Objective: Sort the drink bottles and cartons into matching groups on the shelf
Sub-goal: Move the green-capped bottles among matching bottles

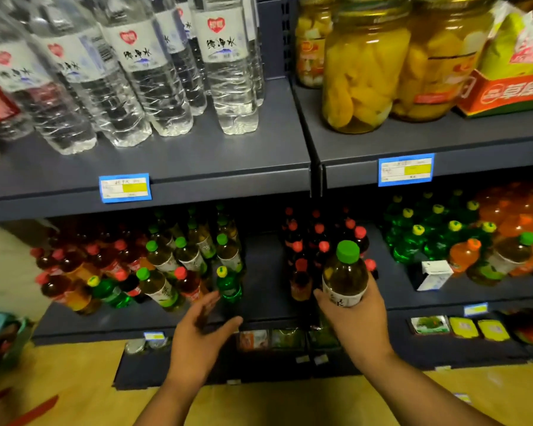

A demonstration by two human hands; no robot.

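A dark grey store shelf (268, 290) runs across the view at waist height, crowded with small drink bottles, with a bare strip at its middle. Above it stands a row of water bottles (225, 72).

The right hand (354, 318) holds a green-capped tea bottle (345, 272) upright, in the air just in front of the red-capped dark bottles (308, 241), with fingers and thumb curled round its lower body. The left hand (197, 330) holds nothing. Its fingers are straight and loosely together, the thumb spread wide, and it reaches toward a green soda bottle (228, 285) with a yellow cap that stands at the edge of the left cluster. The hand is blurred, so I cannot tell whether it touches the soda bottle.

The matching tea bottles (194, 253) stand packed tight on the left, mixed with red-capped ones. That is the likely trouble: a broad, open hand going in among close-set bottles could tip the front ones, and one knocked over may take its neighbours down or roll off the front edge. The grip on the tea bottle is low, so the bottle could tilt if it is swung across fast. A white carton (434, 273) and another tea bottle (511, 256) sit among the green and orange sodas on the right — easy to miss.
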